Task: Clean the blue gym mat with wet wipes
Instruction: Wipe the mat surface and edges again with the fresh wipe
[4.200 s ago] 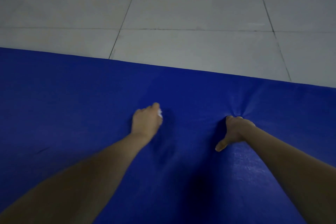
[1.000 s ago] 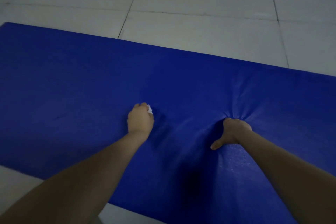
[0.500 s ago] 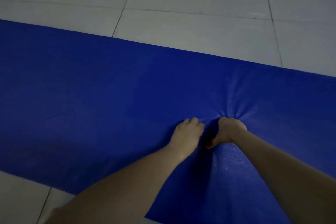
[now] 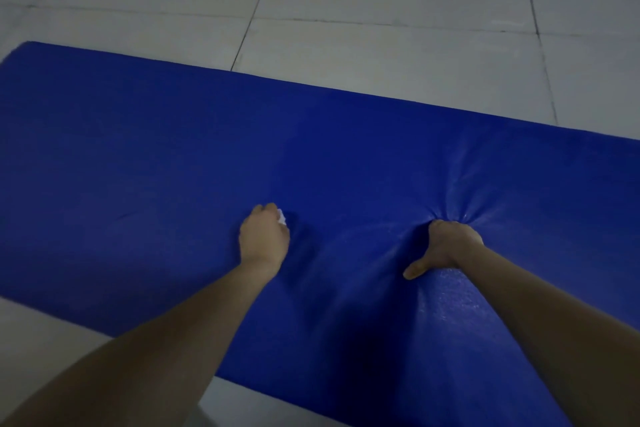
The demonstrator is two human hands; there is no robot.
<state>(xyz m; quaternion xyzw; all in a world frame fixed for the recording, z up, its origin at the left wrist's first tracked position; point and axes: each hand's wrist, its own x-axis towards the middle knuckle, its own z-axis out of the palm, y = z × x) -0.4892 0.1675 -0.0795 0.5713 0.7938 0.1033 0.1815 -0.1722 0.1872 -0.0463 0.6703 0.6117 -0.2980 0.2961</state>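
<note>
On the blue gym mat (image 4: 138, 149) spread over the floor (image 4: 381, 10), the left hand (image 4: 265, 239), grip bunched round the wet wipe (image 4: 282, 217), has swept back left from the right hand (image 4: 450, 246), whose buried grip I cannot tell, so probably another wiping pass.

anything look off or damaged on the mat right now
Only one thing: the blue gym mat dips and puckers into radiating creases where the right hand bears down on it. That looks like soft padding giving, not damage. No tear or spill shows. The left hand grips a wet wipe.
</note>
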